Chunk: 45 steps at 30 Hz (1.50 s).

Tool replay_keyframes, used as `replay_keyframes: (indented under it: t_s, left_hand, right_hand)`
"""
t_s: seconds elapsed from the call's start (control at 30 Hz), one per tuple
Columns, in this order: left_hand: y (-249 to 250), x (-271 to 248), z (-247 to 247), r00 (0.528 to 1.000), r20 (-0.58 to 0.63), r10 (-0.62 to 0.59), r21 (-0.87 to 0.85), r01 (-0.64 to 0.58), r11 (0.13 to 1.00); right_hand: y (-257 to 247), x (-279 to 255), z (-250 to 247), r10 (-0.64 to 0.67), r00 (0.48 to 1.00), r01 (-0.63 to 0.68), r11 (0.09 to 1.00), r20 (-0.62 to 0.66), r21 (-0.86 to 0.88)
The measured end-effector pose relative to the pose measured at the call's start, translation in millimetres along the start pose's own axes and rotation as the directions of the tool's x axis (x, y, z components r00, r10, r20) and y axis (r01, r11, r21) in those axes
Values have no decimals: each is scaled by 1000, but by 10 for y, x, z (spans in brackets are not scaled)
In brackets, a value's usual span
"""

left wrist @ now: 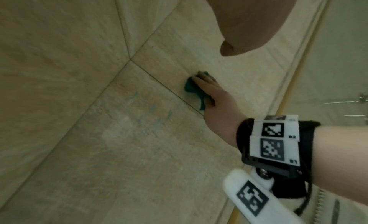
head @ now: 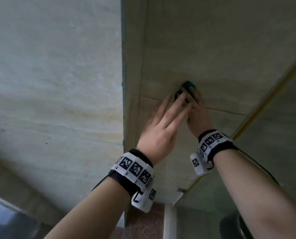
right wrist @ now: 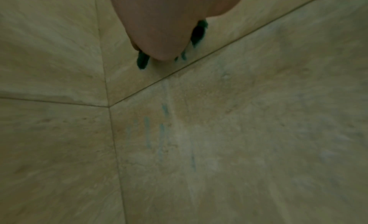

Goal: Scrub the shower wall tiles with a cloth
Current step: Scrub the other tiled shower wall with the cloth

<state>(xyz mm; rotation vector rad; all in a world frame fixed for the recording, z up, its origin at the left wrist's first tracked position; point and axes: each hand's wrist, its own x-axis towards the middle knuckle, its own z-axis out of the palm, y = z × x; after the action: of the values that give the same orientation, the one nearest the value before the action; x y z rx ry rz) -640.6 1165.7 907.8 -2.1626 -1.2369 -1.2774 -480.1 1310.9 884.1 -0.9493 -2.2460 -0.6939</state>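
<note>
A bunched green cloth lies against the beige shower wall tiles, just above a grout line. My right hand presses it to the wall with fairly straight fingers; bits of cloth poke out on both sides of the palm. My left hand is spread, fingers straight, to the left of the cloth and partly in front of the right hand. Faint blue-green streaks mark the tile below the cloth.
The tiled wall ends in an outside corner on the left, with a grey wall beyond it. A glass panel with a yellowish edge strip runs on the right. A white post and a dark round object sit low down.
</note>
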Motion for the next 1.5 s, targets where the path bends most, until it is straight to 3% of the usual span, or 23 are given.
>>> replay_keyframes:
  t_s: [0.1,0.27,0.37,0.47,0.6,0.7,0.83,0.9,1.0,1.13,1.23,1.37,1.43,1.5]
  left_hand:
    - [-50,-234,-245,994,-104,31,129,-17,991]
    - [-184,-397,-511,951,-268,151,304,-65,950]
    - [-342,-421,-669,931,-366,1,303,119,946]
    - [-548,-508,-704,925,-352,-142,308,258,916]
    - [-663,-535,-613,925,-363,-112,388,260,884]
    - [-676,-516,-597,912,-396,-106,386,270,882]
    - [-686,-526,-595,910,-408,-79,385,249,889]
    - [-689,-522,-595,907,-417,-58,390,236,890]
    - [-708,-525,-605,906,-423,-33,408,222,886]
    - [-683,-537,-595,904,-425,-47,404,235,884]
    - [-669,-536,-591,909,-413,-48,414,234,880]
    - [-669,-517,-588,910,-413,-37,419,226,880]
    - [-671,-510,-589,908,-418,-37,418,229,879]
    - [-669,-517,-591,907,-420,-38,412,227,882]
  right_hand:
    - [-193,-247,-140,124,991,-117,985,-43,130]
    - [-341,-428,-216,175,981,-185,975,90,122]
    - [-404,-352,-227,235,965,-247,962,115,113]
    - [-408,-245,-142,258,963,-263,963,76,62]
    - [-351,-149,125,280,958,-277,960,58,-49]
    - [-366,-217,357,210,977,-207,973,20,-107]
    - [-383,-441,724,-91,994,98,986,59,-132]
    - [-374,-605,879,-258,950,286,946,177,-155]
    - [-416,-712,950,-362,869,441,875,337,-198]
    - [-328,-485,752,-301,883,383,906,361,-179]
    - [-316,22,500,-228,949,275,936,216,-218]
    - [-647,581,453,-147,989,146,969,10,-197]
    - [-784,561,646,-161,987,158,971,-2,-181]
    - [-834,379,861,-246,965,256,958,84,-130]
